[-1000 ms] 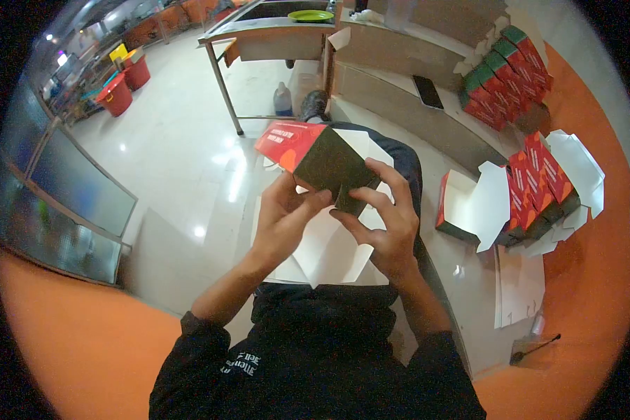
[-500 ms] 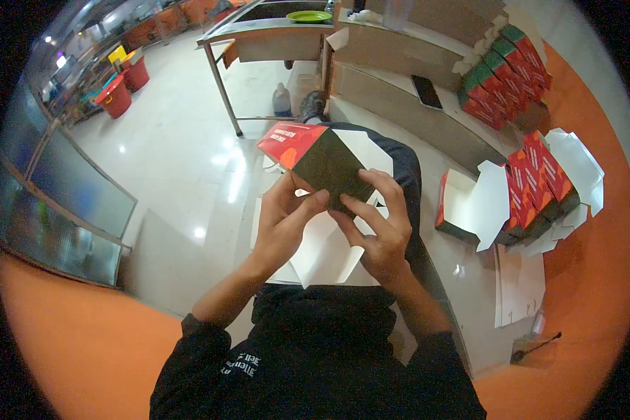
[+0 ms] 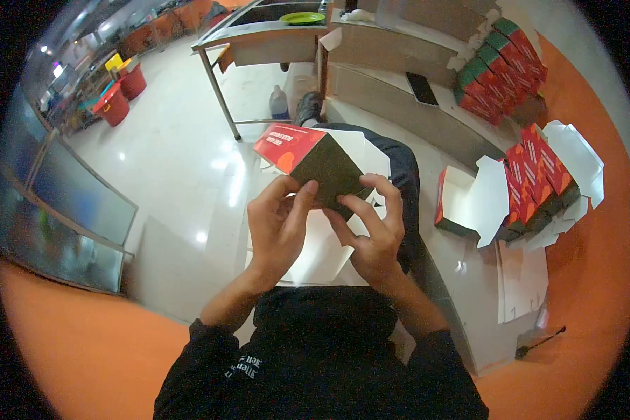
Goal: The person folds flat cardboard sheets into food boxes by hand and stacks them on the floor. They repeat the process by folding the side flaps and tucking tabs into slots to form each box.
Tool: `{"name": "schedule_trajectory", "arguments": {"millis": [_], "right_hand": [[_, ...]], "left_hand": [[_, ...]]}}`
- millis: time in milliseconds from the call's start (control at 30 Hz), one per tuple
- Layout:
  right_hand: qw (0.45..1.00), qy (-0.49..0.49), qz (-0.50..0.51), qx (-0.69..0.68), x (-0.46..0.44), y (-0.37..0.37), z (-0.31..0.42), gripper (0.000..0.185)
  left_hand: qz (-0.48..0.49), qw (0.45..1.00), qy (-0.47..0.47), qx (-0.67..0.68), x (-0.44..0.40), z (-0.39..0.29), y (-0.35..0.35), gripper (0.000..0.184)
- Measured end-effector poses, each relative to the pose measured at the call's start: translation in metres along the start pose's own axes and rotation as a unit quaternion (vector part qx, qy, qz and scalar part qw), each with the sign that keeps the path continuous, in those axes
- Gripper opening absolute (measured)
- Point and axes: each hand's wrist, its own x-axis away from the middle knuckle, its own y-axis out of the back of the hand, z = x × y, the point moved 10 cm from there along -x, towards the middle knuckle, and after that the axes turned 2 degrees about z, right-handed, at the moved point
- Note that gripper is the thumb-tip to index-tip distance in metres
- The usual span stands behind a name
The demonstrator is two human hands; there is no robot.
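A red and dark green cardboard box [image 3: 327, 168] is held tilted above my lap, its white inner flaps spreading on the far right side. My left hand [image 3: 278, 220] grips its near left edge, thumb against the dark panel and fingers curled partly out of sight. At the near right corner my right hand [image 3: 372, 227] is closed on the same box, thumb and fingers pinching the dark panel. White card sheets [image 3: 315, 255] lie on my lap under the box.
To the right stand an open box [image 3: 458, 199], a row of folded boxes [image 3: 539, 168] and white sheets [image 3: 521, 280]. Stacked boxes [image 3: 500, 73] and a phone [image 3: 421, 89] are on the ledge. Ahead is a metal table [image 3: 259, 31] with a green plate [image 3: 302, 17].
My left thumb has moved up and left along the dark panel. The fold at the box's near corner now lies flatter. The view has shifted slightly.
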Motion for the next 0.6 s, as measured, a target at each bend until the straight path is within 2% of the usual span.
{"name": "schedule_trajectory", "arguments": {"millis": [67,167,267,467,567,600], "right_hand": [[1.000,-0.008,-0.007,0.006,0.000,0.001,-0.001,0.030],[1.000,-0.010,-0.019,0.017,-0.002,0.003,-0.002,0.031],[0.999,-0.025,-0.024,0.003,-0.004,0.004,-0.007,0.036],[0.997,-0.058,-0.019,-0.038,-0.013,0.010,-0.015,0.055],[0.997,-0.049,0.001,-0.061,-0.021,0.012,-0.021,0.062],[0.994,-0.066,-0.005,-0.083,-0.021,0.015,-0.029,0.061]], "left_hand": [[-0.007,0.995,-0.035,-0.097,0.002,-0.007,0.001,0.009],[-0.005,0.992,-0.060,-0.113,0.003,-0.015,-0.002,0.008],[0.015,0.994,-0.063,-0.090,-0.002,-0.013,-0.005,0.010],[0.082,0.997,0.000,0.004,-0.010,-0.002,-0.020,0.016],[0.110,0.994,0.011,0.017,-0.015,-0.004,-0.026,0.015],[0.106,0.993,-0.029,-0.042,-0.015,-0.013,-0.025,0.015]]}}
